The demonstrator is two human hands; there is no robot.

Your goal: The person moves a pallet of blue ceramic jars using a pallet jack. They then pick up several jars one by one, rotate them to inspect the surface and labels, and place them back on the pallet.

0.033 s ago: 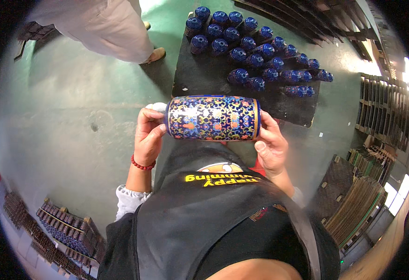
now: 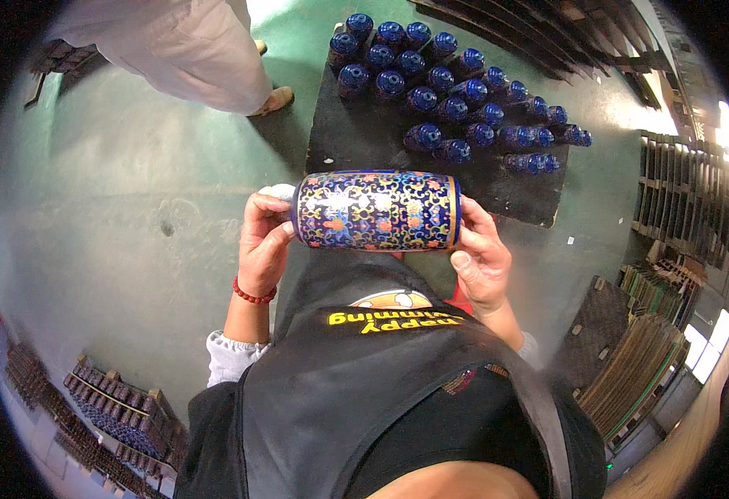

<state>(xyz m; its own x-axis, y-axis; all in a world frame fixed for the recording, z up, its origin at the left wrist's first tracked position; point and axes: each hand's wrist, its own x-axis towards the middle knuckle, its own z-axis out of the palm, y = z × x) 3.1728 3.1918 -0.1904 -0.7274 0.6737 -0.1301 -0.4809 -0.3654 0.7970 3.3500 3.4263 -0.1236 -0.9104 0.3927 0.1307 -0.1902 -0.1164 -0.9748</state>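
A barrel-shaped blue vase (image 2: 377, 212), covered in gold scrolls and orange and pale flowers, lies on its side in the air before my apron. Gold and dark blue bands ring its right end, and bright glare sits on its upper left. My left hand (image 2: 265, 237), with a red bead bracelet on the wrist, grips the left end between thumb and fingers. Something white (image 2: 279, 191) shows by those fingertips; I cannot tell what it is. Around the right end close the fingers of my right hand (image 2: 483, 254), its thumb near the lower edge. Both end faces are hidden.
Ahead, a dark board (image 2: 356, 137) bears several rows of similar blue vases (image 2: 410, 62). At the far left stands a person in pale trousers (image 2: 181, 62). Stacked boards (image 2: 635, 378) and racks (image 2: 685, 200) line the right; loaded stacks (image 2: 119, 407) stand at the lower left.
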